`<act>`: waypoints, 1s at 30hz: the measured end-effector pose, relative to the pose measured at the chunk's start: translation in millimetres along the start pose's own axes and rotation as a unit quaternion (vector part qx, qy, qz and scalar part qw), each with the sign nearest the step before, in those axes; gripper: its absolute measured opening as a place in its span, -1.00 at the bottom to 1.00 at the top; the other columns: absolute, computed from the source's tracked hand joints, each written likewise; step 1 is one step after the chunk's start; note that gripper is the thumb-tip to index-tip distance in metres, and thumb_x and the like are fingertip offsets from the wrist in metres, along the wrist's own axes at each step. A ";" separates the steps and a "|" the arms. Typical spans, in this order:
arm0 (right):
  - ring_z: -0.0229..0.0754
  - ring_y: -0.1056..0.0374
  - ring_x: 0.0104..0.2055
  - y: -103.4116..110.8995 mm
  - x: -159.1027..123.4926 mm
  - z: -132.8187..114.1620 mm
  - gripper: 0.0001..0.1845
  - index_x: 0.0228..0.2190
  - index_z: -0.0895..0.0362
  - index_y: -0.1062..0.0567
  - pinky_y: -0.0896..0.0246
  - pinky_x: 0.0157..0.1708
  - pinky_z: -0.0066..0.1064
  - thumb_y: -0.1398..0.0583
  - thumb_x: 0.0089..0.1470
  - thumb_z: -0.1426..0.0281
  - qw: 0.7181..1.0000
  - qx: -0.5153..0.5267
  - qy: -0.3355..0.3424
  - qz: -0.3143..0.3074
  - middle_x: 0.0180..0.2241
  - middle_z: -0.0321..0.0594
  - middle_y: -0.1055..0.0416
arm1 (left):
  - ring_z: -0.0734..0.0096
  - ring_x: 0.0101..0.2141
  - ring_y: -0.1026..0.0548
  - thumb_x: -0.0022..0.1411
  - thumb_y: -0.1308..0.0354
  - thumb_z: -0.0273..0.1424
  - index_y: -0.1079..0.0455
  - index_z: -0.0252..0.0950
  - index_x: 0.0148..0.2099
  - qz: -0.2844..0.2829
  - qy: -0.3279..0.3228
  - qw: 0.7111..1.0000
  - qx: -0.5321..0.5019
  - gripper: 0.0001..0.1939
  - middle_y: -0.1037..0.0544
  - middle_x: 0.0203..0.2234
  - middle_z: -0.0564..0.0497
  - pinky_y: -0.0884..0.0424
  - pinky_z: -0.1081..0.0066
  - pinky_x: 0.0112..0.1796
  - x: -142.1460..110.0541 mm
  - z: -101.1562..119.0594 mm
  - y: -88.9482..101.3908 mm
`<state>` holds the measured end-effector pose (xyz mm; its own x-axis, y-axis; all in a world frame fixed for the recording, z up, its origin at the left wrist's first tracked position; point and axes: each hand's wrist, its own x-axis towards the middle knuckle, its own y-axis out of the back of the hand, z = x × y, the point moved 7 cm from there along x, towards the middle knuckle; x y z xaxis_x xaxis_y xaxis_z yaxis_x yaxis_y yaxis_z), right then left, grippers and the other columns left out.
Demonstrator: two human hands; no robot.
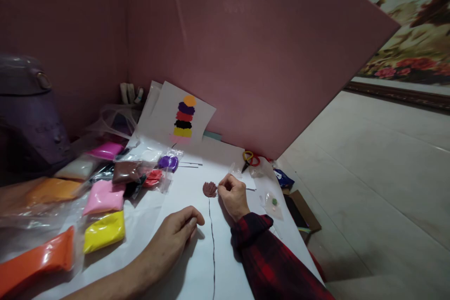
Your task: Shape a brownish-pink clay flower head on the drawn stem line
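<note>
A round brown patch of clay (210, 189) with a ridged surface lies on the white paper (197, 262), at the top of a thin dark line (212, 239). At its right edge is my right hand (232, 193), thumb and forefinger pinched together; whatever is between them is hidden or too small to make out. To the lower left of the patch, my left hand (181, 226) rests on the paper, its forefinger stretched toward the line and the thumb below it. I see nothing held in that hand.
Bags of coloured clay, including a yellow one (104, 232) and a pink one (104, 197), crowd the left side. Scissors (249, 160) lie at the back right, near a small bag with a green lump (274, 202). A card with stacked colours (165, 112) leans against the pink panel (239, 56).
</note>
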<state>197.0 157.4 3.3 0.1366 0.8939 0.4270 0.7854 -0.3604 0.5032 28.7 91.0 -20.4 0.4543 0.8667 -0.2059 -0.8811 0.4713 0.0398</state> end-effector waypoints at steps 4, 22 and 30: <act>-0.31 -0.12 -0.61 3.9 1.1 -1.4 -0.90 -0.64 0.11 -0.33 -0.05 -0.55 -0.47 -0.09 -0.18 0.50 1.000 -0.013 0.010 0.023 -0.69 -0.42 -0.20 | 0.49 -0.60 -0.11 0.16 0.03 -0.15 -0.29 -0.26 -0.31 0.003 0.002 1.000 0.003 -0.72 -0.16 -0.67 0.21 -0.01 0.49 -0.54 1.2 0.4 0.7; -0.32 -0.12 -0.60 4.5 -0.1 2.6 -0.93 -0.57 0.14 -0.40 -0.04 -0.57 -0.49 -0.16 -0.09 0.45 0.998 0.052 0.011 0.033 -0.65 -0.40 -0.21 | 0.49 -0.59 -0.11 0.18 0.04 -0.16 -0.29 -0.27 -0.30 0.001 0.002 1.000 0.000 -0.72 -0.18 -0.66 0.20 -0.02 0.49 -0.54 -0.1 0.1 0.4; -0.32 -0.13 -0.59 3.1 -0.6 -0.1 -0.92 -0.58 0.15 -0.41 -0.05 -0.56 -0.48 -0.16 -0.10 0.46 0.998 0.062 0.007 0.020 -0.65 -0.39 -0.22 | 0.50 -0.59 -0.10 0.20 0.05 -0.17 -0.29 -0.28 -0.29 -0.001 -0.004 1.000 0.000 -0.73 -0.17 -0.65 0.20 -0.01 0.49 -0.54 1.1 0.0 0.6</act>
<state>199.3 155.8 4.7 0.1616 0.8752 0.4560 0.8478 -0.3597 0.3898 28.7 92.2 -20.6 0.4565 0.8674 -0.1979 -0.8804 0.4725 0.0405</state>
